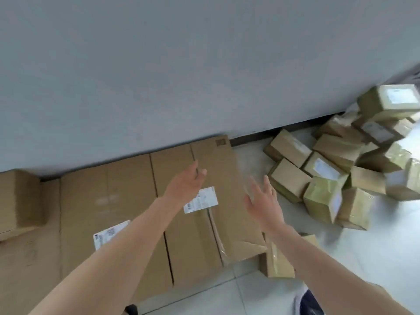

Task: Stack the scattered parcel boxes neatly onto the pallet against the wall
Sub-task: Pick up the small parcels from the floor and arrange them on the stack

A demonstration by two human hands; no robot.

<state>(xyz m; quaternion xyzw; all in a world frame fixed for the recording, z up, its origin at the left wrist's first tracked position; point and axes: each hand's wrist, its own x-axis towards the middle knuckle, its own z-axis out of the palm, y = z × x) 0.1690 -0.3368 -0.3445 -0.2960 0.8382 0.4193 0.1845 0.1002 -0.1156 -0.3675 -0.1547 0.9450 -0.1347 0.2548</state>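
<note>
A heap of several brown parcel boxes point(336, 169) lies on the floor at the right, some with white labels. Flattened cardboard sheets point(127, 196) cover the floor against the grey wall; no pallet shows beneath them. One parcel box point(16, 201) stands on the cardboard at the far left. Another small taped box point(278, 262) sits by the cardboard's right corner, partly hidden by my right forearm. My left hand point(188, 183) hovers open above the cardboard. My right hand point(263, 201) is open too, fingers spread, between the cardboard and the heap. Neither hand holds anything.
The grey wall point(181, 64) fills the upper view. Pale floor tiles point(375, 246) lie at the right and front. A dark baseboard gap runs along the wall behind the heap. White shipping labels point(201, 200) are stuck on the cardboard.
</note>
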